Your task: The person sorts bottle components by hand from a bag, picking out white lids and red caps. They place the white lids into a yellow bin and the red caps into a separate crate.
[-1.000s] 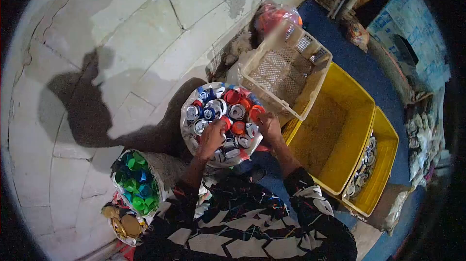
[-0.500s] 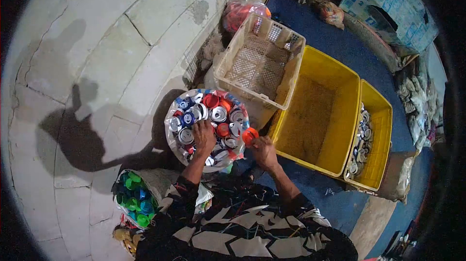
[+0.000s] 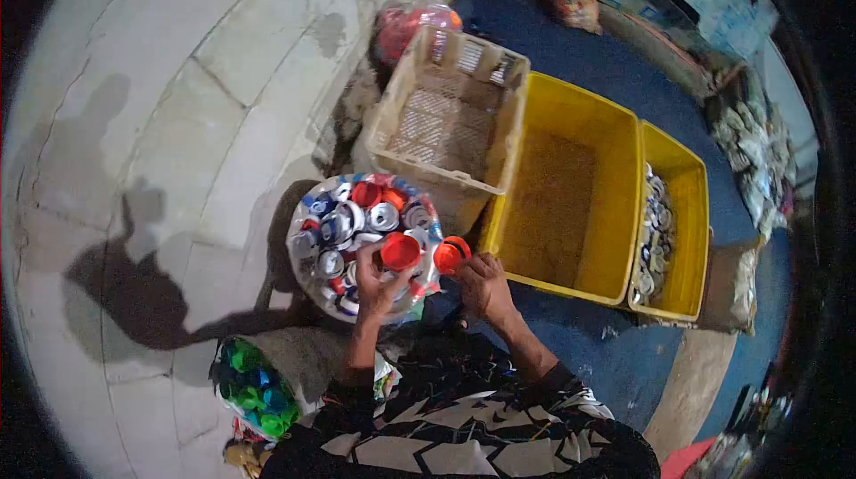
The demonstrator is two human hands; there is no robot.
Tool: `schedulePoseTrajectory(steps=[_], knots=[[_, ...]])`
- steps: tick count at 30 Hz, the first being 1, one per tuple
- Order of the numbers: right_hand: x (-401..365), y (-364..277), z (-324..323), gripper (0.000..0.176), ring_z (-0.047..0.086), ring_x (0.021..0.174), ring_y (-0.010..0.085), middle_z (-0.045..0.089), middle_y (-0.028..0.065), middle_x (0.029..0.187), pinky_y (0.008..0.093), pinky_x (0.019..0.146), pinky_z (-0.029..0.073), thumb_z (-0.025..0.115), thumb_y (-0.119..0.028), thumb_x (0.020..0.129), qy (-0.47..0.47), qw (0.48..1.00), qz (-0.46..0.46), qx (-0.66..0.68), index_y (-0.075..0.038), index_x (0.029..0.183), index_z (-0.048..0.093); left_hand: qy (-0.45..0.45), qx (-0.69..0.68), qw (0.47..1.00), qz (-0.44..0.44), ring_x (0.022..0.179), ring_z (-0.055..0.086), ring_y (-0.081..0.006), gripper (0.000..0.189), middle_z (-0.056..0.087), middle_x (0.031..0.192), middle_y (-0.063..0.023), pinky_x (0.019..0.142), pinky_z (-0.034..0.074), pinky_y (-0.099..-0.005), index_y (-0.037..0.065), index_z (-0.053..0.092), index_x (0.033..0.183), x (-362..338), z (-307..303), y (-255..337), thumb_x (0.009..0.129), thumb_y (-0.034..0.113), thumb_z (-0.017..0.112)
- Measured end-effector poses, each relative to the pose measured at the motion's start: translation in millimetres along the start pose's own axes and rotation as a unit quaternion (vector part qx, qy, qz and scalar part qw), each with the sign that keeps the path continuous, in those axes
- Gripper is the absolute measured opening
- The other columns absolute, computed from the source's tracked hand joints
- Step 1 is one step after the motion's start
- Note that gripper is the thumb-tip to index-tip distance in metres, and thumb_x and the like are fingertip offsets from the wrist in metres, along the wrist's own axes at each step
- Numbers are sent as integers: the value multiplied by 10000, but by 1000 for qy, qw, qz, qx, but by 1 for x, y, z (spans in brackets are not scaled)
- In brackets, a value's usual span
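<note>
My left hand [image 3: 378,287] has its fingers closed around a red plastic cap [image 3: 400,250], its hollow side facing up, just above a round, lined container [image 3: 306,290]. Inside that container lies a heap of white, blue and red caps [image 3: 339,228]. To the right, past the container's rim, my right hand [image 3: 486,286] pinches an orange-red cap [image 3: 451,254] by its edge. The two held caps are close together but apart. Whether the right hand also grips something small underneath cannot be made out.
Beyond the container stands a beige slatted crate [image 3: 379,145]. Two yellow bins are to the right: a large one [image 3: 631,203] and a narrower one [image 3: 694,212] with pale caps in it. A sack of green and blue caps [image 3: 254,390] sits at lower left, by the pale wall [image 3: 152,176].
My left hand has risen from the heap with a red cap now in its fingers. The right hand still holds its orange-red cap. The view has shifted slightly.
</note>
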State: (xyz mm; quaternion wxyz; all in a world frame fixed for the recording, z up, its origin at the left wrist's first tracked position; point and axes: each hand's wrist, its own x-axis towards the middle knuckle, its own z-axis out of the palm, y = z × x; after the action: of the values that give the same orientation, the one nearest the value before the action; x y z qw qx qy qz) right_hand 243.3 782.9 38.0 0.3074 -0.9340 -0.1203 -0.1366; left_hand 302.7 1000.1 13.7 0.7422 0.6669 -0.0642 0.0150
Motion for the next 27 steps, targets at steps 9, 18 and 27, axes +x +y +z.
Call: schedulePoseTrajectory(steps=[9, 18, 27], knots=[[-118, 50, -91, 279, 544, 923, 280, 602, 56, 939, 414, 771, 435, 638, -113, 719, 105, 981, 123, -110, -134, 996, 663, -220, 110, 968, 49, 1079, 582, -227, 731, 596, 1145, -120, 937, 473, -350, 30, 509, 1232, -32, 159, 12, 645, 252, 883], [-321, 128, -215, 167, 574, 886, 247, 650, 43, 930, 379, 736, 437, 710, -139, 744, 250, 898, 293, -215, -92, 898, 665, -455, 24, 890, 28, 1129, 578, -236, 833, 572, 1264, -151, 961, 463, -354, -12, 434, 1352, -147, 414, -21, 667, 196, 859], [-469, 181, -347, 210, 568, 857, 230, 635, 22, 934, 378, 711, 427, 672, -137, 751, 317, 789, 430, -303, -116, 957, 637, -611, 128, 766, 155, 1148, 514, -340, 885, 556, 1214, -192, 975, 417, -436, -19, 480, 1300, -257, 638, -17, 589, 310, 891]])
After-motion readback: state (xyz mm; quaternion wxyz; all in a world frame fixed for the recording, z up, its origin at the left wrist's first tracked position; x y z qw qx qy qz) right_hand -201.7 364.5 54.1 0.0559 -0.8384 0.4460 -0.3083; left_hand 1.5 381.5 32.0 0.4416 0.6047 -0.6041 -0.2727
